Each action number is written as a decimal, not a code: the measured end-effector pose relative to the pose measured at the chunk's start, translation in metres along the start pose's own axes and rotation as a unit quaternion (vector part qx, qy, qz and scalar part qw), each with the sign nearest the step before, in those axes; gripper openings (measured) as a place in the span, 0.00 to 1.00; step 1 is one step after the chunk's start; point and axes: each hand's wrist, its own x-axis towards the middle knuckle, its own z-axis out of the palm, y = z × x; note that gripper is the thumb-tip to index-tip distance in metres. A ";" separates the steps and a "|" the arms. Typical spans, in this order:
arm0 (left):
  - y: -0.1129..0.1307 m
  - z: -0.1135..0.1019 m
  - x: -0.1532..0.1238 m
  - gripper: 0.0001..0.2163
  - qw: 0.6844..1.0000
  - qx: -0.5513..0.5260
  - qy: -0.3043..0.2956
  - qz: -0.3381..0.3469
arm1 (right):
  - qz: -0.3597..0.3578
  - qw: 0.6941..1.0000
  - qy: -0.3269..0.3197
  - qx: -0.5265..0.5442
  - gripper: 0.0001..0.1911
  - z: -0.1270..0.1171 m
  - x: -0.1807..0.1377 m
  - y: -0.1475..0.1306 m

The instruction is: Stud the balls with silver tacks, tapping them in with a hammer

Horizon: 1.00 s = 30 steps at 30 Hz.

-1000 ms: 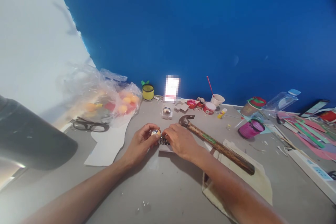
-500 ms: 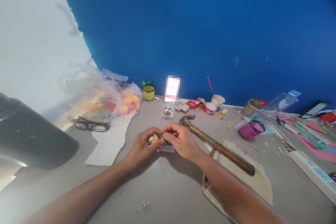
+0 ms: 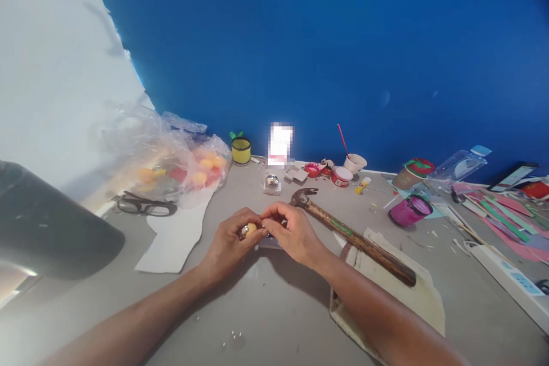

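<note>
My left hand (image 3: 229, 240) is closed around a small yellow ball (image 3: 249, 230) partly covered in shiny silver pieces. My right hand (image 3: 291, 231) meets it from the right, fingertips pinched against the ball's side; what the pinch holds is too small to make out. Both hands hover just above a small white card (image 3: 269, 245) with dark glittery bits, mostly hidden beneath them. A second silver-covered ball (image 3: 271, 181) rests on a small pad farther back.
A wooden-handled hammer (image 3: 351, 235) lies diagonally right of my hands, over a cloth (image 3: 422, 297). Black glasses (image 3: 146, 206), white paper (image 3: 174, 237) and a plastic bag of coloured balls (image 3: 171, 163) are at left. Cups, glue pots, paper strips and a power strip (image 3: 510, 280) crowd the right.
My right hand lifted from the card and closed in on the ball held in my left hand. The left hand turned the ball slightly and drew nearer to me.
</note>
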 end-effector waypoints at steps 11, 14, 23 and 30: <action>-0.003 -0.002 0.001 0.04 0.995 0.006 0.055 0.085 | 0.062 0.995 -0.002 0.077 0.05 -0.003 0.002 -0.002; -0.005 -0.001 0.001 0.05 0.993 0.020 0.057 0.103 | 0.086 0.991 -0.005 0.102 0.05 -0.002 0.003 -0.003; -0.005 -0.002 0.000 0.05 0.986 0.056 0.064 0.143 | 0.098 0.989 -0.007 0.113 0.07 -0.001 0.003 -0.002; -0.002 -0.005 0.004 0.09 0.998 -0.005 0.053 0.021 | 0.042 0.997 0.006 0.064 0.05 0.000 0.001 -0.001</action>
